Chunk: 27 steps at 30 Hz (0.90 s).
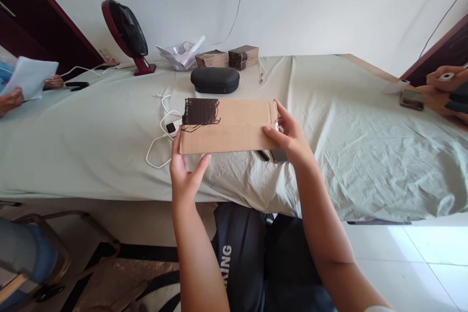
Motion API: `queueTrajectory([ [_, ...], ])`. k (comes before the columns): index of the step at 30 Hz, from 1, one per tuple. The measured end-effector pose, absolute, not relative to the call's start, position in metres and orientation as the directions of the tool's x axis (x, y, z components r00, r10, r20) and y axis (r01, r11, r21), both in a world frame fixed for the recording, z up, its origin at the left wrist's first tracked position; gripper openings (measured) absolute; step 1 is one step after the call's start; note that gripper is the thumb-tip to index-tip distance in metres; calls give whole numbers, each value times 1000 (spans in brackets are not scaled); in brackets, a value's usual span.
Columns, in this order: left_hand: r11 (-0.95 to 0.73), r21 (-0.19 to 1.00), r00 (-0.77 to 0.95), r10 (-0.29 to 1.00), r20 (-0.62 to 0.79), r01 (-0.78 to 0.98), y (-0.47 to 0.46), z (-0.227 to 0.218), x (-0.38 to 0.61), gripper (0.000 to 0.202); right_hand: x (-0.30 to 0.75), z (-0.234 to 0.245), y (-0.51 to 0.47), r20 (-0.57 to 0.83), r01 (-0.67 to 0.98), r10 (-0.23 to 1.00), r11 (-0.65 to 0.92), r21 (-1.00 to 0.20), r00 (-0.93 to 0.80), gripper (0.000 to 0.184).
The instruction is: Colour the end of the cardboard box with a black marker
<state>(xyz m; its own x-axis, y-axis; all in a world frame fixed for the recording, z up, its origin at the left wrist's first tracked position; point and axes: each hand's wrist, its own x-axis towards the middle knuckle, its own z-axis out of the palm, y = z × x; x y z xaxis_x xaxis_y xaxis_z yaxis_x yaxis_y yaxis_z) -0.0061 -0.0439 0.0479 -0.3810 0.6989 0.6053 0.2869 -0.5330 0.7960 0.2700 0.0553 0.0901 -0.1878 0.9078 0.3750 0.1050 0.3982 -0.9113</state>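
Between my two hands is a brown cardboard box [241, 129], long and flat-faced, raised over the cloth-covered table. Black scribble covers its upper left corner. My left hand [185, 170] supports the left end, its thumb sticking out below the lower edge and its other fingers partly hidden behind. On the right end, my right hand [288, 134] grips with the thumb on the front face and the fingers behind the edge. Partly hidden beneath the box's right end lie a phone [280, 156] and a small black item [263, 155]. A white power strip [173, 127] shows behind its left end.
A pale green cloth [365, 131] covers the table. Toward the wall are a black zip case [215, 80], two cardboard boxes [243, 57], a clear plastic basket [179, 61] and a red fan [126, 34]. Other people's hands hold papers [31, 78] at left and something at right.
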Motion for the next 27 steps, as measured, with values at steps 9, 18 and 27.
queueTrajectory([
  [9,-655,743,-723,445,528,139,-31,66,1,52,251,96,39,103,-49,911,91,-995,-400,51],
  [18,-581,811,-806,447,388,68,-27,70,-2,52,242,95,27,370,-5,869,390,-921,-328,50],
  [27,-609,790,-783,524,335,-69,-18,41,1,48,241,95,22,554,149,740,641,-753,-382,75],
])
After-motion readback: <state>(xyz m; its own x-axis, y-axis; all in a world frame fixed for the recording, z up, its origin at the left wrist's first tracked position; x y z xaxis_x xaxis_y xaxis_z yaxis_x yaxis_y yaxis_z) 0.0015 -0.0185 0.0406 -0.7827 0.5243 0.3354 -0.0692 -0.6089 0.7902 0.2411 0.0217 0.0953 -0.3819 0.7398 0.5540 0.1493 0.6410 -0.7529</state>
